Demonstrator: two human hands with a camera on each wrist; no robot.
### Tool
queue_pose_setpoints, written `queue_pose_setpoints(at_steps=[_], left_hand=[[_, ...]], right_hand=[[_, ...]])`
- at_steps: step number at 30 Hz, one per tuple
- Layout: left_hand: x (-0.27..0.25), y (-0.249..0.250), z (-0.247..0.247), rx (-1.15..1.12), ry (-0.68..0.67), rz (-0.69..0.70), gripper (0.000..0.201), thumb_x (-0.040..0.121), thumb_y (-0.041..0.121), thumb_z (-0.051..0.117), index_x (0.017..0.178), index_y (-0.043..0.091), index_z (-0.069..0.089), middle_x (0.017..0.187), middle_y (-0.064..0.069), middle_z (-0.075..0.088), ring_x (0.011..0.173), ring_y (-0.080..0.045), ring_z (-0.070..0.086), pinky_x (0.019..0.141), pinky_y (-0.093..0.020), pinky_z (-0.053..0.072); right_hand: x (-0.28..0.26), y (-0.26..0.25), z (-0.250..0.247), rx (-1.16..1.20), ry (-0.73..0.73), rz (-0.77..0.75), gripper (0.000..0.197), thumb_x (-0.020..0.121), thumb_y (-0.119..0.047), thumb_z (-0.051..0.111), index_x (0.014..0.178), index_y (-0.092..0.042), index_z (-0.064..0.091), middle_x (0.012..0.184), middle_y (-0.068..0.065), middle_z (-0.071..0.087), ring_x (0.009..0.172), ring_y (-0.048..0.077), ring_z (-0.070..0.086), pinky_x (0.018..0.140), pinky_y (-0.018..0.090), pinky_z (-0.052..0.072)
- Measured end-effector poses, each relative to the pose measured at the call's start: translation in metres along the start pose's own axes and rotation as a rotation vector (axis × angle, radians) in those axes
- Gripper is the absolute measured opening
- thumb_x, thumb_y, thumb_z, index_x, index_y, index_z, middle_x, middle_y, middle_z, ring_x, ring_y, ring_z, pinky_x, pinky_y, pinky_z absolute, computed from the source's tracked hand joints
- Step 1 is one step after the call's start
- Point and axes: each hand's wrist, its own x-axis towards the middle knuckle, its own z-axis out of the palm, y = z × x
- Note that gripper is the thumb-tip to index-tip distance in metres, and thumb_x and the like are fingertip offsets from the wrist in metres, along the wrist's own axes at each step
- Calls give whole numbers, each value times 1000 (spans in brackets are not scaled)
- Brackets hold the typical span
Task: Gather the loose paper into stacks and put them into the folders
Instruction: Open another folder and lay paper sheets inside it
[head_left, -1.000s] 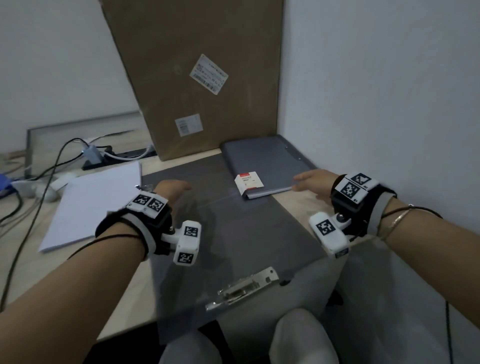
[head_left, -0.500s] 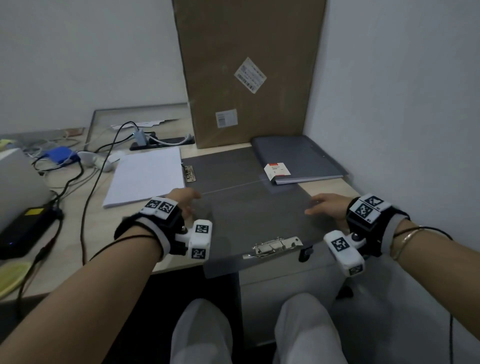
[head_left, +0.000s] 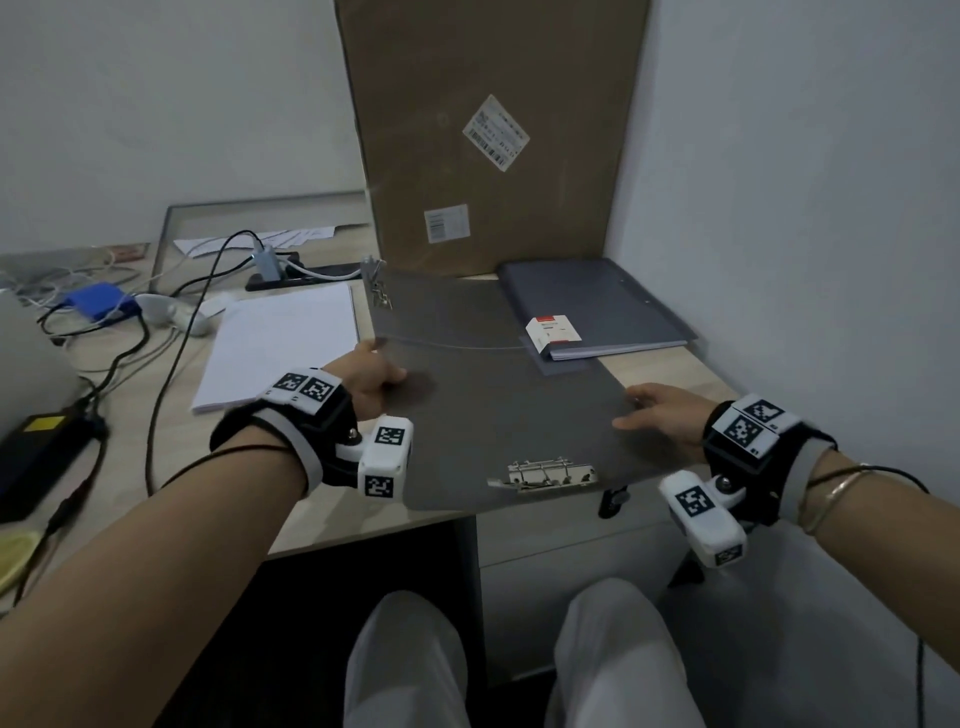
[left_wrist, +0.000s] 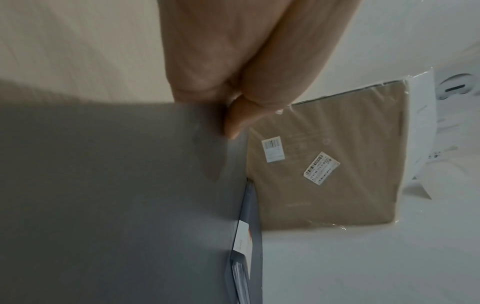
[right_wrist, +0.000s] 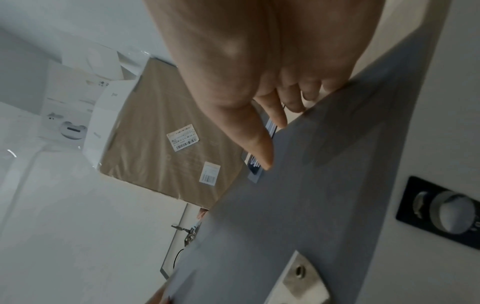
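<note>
Since a second ago the open grey folder (head_left: 498, 410) has slid nearer the desk (head_left: 332, 514) front, its metal clip (head_left: 543, 474) just over the edge. Each hand pinches a side edge, thumb on top: left hand (head_left: 371, 376), right hand (head_left: 662, 418). This looks like squaring an empty folder. Next, the paper stack (head_left: 280, 345), lying just left of it, must be lifted in; a filled folder (head_left: 592, 306) lies behind.
</note>
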Motion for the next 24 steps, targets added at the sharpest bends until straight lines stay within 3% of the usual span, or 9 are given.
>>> queue_pose_setpoints(at_steps=[2,4,7,11,15,18,21,23,24], left_hand=[[-3,1,-6,-20,-38,17,65,95,-18,21,144,24,24,98,-28,62,56,-36,70,55,-45,59],[-2,4,-16,-13,-22,40,65,95,-18,20,144,24,24,92,-26,63,53,-33,70,48,-42,58],[-5,11,-42,-33,-3,55,65,95,-18,21,144,24,28,77,-24,70,57,-31,71,50,-40,59],[-12,11,-83,-15,40,54,65,95,-17,22,142,26,34,70,-20,72,62,-29,73,56,-38,60],[-13,6,-117,79,116,40,64,96,-16,25,144,25,36,64,-15,72,56,-21,72,51,-27,58],[-5,7,-132,144,152,-3,63,96,-15,28,143,25,39,60,-11,71,51,-16,70,46,-24,56],[2,11,-138,229,157,-27,62,96,-15,30,144,24,37,59,-8,71,50,-14,69,43,-23,54],[9,13,-141,260,162,-17,62,95,-15,31,143,24,39,59,-7,71,50,-13,69,43,-22,54],[12,15,-143,272,171,-6,61,95,-15,31,142,24,41,60,-8,71,50,-13,69,43,-22,54]], right_hand=[[-10,-9,5,-1,3,7,56,79,-10,72,130,-3,48,133,15,55,117,27,54,109,40,37],[-11,-11,6,-94,23,16,55,84,-10,66,135,-4,44,137,15,49,120,25,49,107,33,35],[-11,-14,10,-234,47,1,66,84,-20,68,142,-10,37,148,13,37,136,26,37,108,32,29],[-10,-27,24,-290,30,-20,65,84,-19,68,141,-9,39,146,12,41,135,23,39,109,30,28],[-3,-49,51,-273,8,-27,65,83,-18,68,140,-9,39,144,12,44,132,23,43,110,34,34],[5,-67,67,-137,22,17,61,84,-14,67,139,-11,41,135,9,49,121,25,51,96,35,48],[12,-86,81,-51,-56,31,38,88,-2,59,125,-11,50,126,10,55,119,24,56,83,16,46],[20,-93,84,114,-59,105,28,88,2,57,112,-9,50,117,11,61,107,23,64,70,25,54],[24,-94,85,191,-72,169,28,87,1,57,112,-7,49,105,12,66,92,20,69,58,27,55]])
